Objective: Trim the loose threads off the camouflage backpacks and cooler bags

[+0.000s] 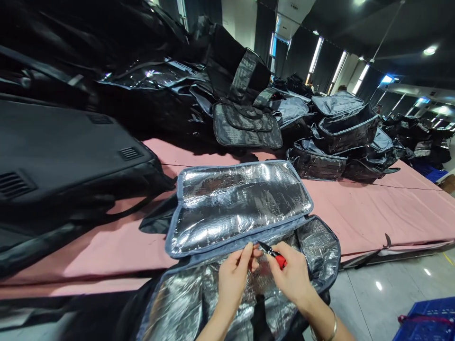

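Observation:
An insulated bag (208, 289) with a crinkled silver lining lies opened in front of me, its lid (245, 203) folded back away from me. Blue-grey binding runs along the edges of lid and body. My left hand (234, 274) is closed in a pinch near the hinge seam; what sits between the fingertips is too small to make out. Wrapped in my right hand (293, 272) are thread snips (267, 248) with a red handle and dark pointed blades. The blade tips point left, close to my left fingertips, just over the seam.
A pink-covered table (373, 208) runs back to the right. On the left lies a large dark bag (71, 151). Camouflage bags (249, 125) and open lined bags (348, 125) are piled behind. A blue crate (426, 317) stands on the floor at the lower right.

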`<state>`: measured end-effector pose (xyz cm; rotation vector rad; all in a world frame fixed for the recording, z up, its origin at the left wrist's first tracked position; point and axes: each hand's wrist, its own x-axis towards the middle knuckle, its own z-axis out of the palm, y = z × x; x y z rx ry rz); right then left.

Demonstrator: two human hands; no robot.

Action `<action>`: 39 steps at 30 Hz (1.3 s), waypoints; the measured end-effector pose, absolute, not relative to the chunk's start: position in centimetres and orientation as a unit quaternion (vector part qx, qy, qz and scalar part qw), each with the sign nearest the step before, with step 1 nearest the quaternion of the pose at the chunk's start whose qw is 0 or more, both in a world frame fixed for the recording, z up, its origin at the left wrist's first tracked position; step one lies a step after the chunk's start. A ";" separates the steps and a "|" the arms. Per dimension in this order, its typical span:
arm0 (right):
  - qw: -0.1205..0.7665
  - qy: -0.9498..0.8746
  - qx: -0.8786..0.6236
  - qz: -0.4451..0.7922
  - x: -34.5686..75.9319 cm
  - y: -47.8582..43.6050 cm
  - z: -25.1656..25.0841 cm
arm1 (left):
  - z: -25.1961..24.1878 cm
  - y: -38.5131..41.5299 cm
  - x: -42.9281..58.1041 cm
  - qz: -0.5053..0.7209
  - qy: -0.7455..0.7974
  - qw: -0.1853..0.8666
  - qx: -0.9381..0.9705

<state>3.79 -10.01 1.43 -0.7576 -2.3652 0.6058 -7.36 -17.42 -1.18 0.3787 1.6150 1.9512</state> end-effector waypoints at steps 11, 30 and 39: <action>0.312 -0.888 -0.226 0.250 3.8 -5.7 4.4 | 0.1 -17.7 -8.2 0.698 0.619 0.316 0.173; 0.026 -0.956 -0.251 0.153 -1.8 1.6 7.8 | 5.6 -14.0 -15.0 0.232 0.812 0.149 0.514; 0.261 -0.955 -0.023 0.142 1.5 2.7 5.9 | 6.0 -13.9 -15.3 0.226 0.820 0.212 0.482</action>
